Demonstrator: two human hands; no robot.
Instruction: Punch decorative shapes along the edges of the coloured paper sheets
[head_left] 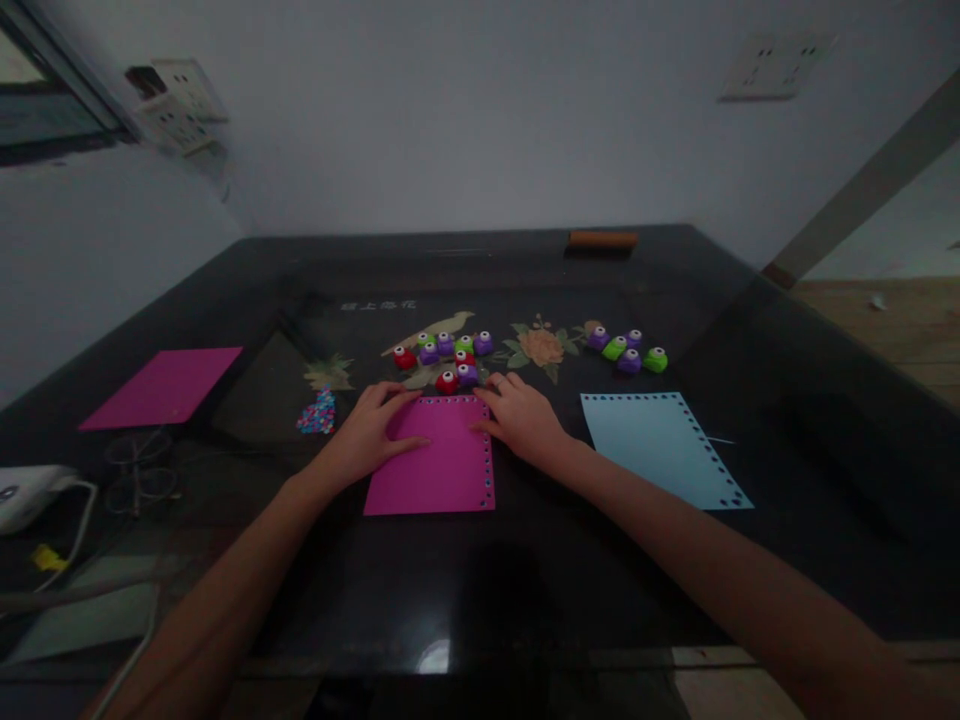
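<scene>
A magenta paper sheet (442, 465) with punched holes along its top and right edges lies flat in front of me on the dark table (480, 580). My left hand (373, 430) rests flat on the sheet's upper left corner, fingers stretched out. My right hand (520, 415) lies at the sheet's upper right corner, fingers spread, touching its edge. Just beyond my fingertips sit several small craft punches (448, 357) in red, purple and green.
A light blue punched sheet (660, 445) lies to the right, with more punches (628, 350) behind it. A plain magenta sheet (165, 387) lies far left. A heap of paper confetti (318, 413), eyeglasses (139, 470), a white device (26, 492) and an orange bar (602, 239) are also here.
</scene>
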